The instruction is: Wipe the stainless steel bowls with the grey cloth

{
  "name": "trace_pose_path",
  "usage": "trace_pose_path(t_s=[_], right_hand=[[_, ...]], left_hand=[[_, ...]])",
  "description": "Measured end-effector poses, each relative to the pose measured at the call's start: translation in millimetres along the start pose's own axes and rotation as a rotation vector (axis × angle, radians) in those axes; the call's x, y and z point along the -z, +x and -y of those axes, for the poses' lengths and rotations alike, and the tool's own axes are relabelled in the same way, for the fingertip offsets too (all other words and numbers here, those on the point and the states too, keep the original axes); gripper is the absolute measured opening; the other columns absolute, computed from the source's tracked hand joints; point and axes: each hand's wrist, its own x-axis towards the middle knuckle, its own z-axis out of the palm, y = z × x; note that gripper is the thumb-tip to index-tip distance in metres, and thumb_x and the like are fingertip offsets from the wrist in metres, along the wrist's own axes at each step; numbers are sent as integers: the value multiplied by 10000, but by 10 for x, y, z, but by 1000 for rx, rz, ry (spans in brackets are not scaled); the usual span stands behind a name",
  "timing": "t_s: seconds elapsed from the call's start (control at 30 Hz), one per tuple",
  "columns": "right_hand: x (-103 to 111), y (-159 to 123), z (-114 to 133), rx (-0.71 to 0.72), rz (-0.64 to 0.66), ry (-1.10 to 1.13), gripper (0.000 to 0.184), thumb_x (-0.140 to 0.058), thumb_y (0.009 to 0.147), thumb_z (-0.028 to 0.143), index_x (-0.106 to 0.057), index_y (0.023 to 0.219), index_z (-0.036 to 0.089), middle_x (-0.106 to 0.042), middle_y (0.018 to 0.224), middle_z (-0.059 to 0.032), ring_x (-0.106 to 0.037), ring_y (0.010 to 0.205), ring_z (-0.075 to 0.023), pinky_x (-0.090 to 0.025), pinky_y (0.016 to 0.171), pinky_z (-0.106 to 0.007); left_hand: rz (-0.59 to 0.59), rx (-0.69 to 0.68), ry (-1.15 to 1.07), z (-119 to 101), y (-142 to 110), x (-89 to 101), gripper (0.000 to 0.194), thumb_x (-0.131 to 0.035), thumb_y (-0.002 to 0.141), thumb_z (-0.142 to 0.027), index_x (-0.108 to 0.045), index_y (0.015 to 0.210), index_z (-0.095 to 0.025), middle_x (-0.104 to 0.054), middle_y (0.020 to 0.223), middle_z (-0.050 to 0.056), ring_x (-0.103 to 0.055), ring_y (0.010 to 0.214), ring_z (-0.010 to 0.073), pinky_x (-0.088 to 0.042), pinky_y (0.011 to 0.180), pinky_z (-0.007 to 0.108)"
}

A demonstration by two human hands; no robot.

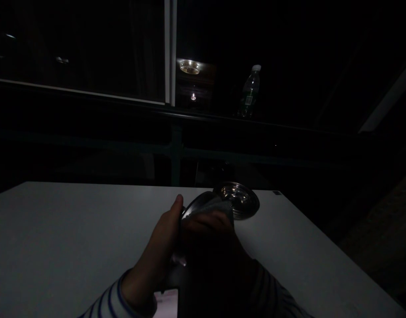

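My left hand (165, 236) is wrapped round the side of a shiny metal bowl (196, 205), thumb up along its rim. The bowl is tilted, and much of it is hidden behind my hands. My right hand (211, 234) lies in deep shadow with its fingers bent over a grey cloth (225, 206), pressing it against the inside of the bowl. Just beyond the cloth, a second metal bowl (239, 201) rests on the white table (90, 234).
A lit pinkish screen (166, 304), apparently a phone, shows below my hands. A clear plastic bottle (250, 92) with a white cap stands on a dark ledge by the window. A small dark label (276, 193) marks the table's far right corner. The room is very dark.
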Motion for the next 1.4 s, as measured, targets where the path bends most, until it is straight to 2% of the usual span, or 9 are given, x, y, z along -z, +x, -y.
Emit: trace_pose_path(t_s=[0.1,0.33,0.6,0.7,0.77,0.93,1.07,1.23,1.4], right_hand=[[-4,-25,-65,-5,-3,9,215,-432,888,316,-567,1043,255,-643,1050,9,-529,1007,-168,-383,827,-357],[154,-46,-426,-368,-108,177,247,-387,896,197,-573,1057,176,-626,1071,-57,-537,1036,-159,-417,902,-347],[34,39,-2,-22,-42,18,231,-392,898,335,-590,975,241,-671,937,3,-559,918,-187,-417,765,-372],[33,54,13,57,-27,27,233,-373,910,323,-586,954,239,-676,922,11,-567,894,-172,-411,750,-359],[90,45,-97,23,-25,40,244,-391,905,338,-577,1017,226,-653,1017,-8,-545,965,-185,-416,783,-365],[220,-5,-395,-294,-70,142,249,-384,912,217,-559,1084,177,-614,1098,-48,-522,1040,-149,-406,914,-335],[128,8,-234,-132,-20,68,258,-411,899,311,-576,1061,195,-622,1078,-44,-518,1029,-190,-431,849,-365],[-27,71,94,2,61,50,228,-396,896,282,-611,842,232,-666,851,-8,-583,784,-144,-447,705,-309],[45,28,-110,-14,-28,-4,262,-387,907,361,-587,1019,235,-653,1028,-14,-547,982,-199,-422,793,-371]], left_hand=[[14,4,-24,5,11,8,507,-535,594,-674,-532,535,-171,-507,460,-25,-452,419,127,-356,456,263],[22,80,-19,-14,99,65,508,-533,604,-661,-565,513,-162,-535,448,17,-531,466,182,-397,500,302],[-47,118,-140,15,139,81,366,-596,646,-496,-627,660,-131,-630,592,38,-578,572,192,-426,572,309],[-57,116,-141,18,151,81,352,-606,643,-482,-627,672,-131,-626,577,34,-583,568,197,-433,578,319],[-53,104,-116,23,154,77,367,-601,641,-500,-621,649,-134,-611,537,29,-574,537,196,-430,566,323],[7,136,-161,16,111,62,385,-594,639,-530,-600,610,-146,-608,528,29,-573,534,197,-425,544,318],[32,169,-261,0,91,63,323,-591,661,-467,-614,657,-145,-622,563,24,-579,554,183,-436,564,303],[4,147,-286,19,123,69,287,-598,671,-435,-615,674,-148,-613,557,6,-560,527,157,-438,557,283],[30,142,-243,32,121,69,346,-590,665,-496,-613,634,-152,-595,521,11,-558,510,171,-436,540,299]])
